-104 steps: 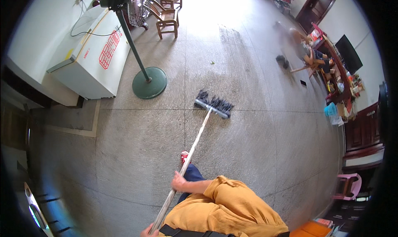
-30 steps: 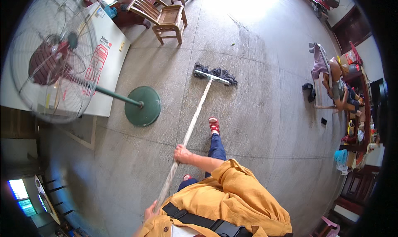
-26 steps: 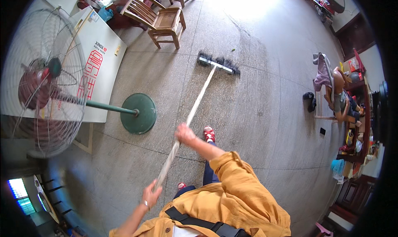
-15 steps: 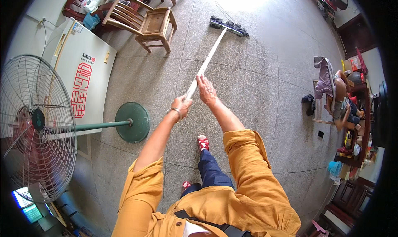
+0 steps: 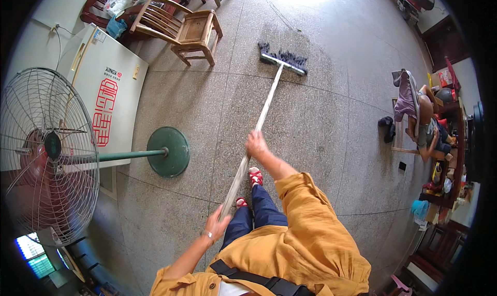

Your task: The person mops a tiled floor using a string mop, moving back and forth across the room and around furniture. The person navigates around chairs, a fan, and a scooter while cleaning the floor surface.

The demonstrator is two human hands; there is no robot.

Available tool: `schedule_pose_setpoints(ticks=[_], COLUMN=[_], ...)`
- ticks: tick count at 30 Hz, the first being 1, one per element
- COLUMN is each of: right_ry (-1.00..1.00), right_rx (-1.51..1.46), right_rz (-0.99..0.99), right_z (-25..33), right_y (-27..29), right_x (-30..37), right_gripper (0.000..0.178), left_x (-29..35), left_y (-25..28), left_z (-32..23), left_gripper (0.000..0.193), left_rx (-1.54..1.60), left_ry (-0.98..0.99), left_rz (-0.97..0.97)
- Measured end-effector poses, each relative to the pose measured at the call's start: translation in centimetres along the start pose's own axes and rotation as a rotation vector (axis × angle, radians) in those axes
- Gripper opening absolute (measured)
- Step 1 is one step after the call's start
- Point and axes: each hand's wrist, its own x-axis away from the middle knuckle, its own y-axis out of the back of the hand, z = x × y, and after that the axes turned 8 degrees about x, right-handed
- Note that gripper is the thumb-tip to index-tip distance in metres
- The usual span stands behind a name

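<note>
A long pale pole runs down the middle of the view, part of a wide mop [image 5: 267,105] with a flat head of dark strands. The mop head lies on the speckled floor ahead of me. My right hand [image 5: 257,145] is closed round the middle of the pole. Lower down, my left hand [image 5: 215,224], with a bracelet at the wrist, grips the pole near its upper end; its fingers are slightly blurred. Above my red-sandalled feet [image 5: 254,177], the pole slants from near left to far right.
To the left stand a fan [image 5: 168,152] on a round green base and a white chest freezer [image 5: 116,84]. A wooden chair [image 5: 195,29] is beyond them. On the right, a person [image 5: 425,121] sits by a cluttered shelf [image 5: 458,156]. Damp-looking floor [image 5: 310,47] surrounds the mop head.
The mop head has come nearer to me across the floor. Both hands have drawn back toward my body, the left one far lower and farther from the right. My left foot has stepped forward.
</note>
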Motion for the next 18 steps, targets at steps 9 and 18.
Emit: schedule_pose_setpoints(ticks=[9, 18], right_ry=[0.678, 0.744], right_rx=[-0.294, -0.680], right_rz=[-0.039, 0.014], right_z=[29.4, 32.7], right_y=[4.1, 6.6], right_x=[15.9, 20.8], right_gripper=[0.013, 0.011], left_x=[28.4, 32.4], left_y=[11.3, 15.1], left_z=[23.9, 11.8], left_gripper=[0.055, 0.040], left_rx=[0.085, -0.192], left_ry=[0.362, 0.351], left_rz=[0.006, -0.029])
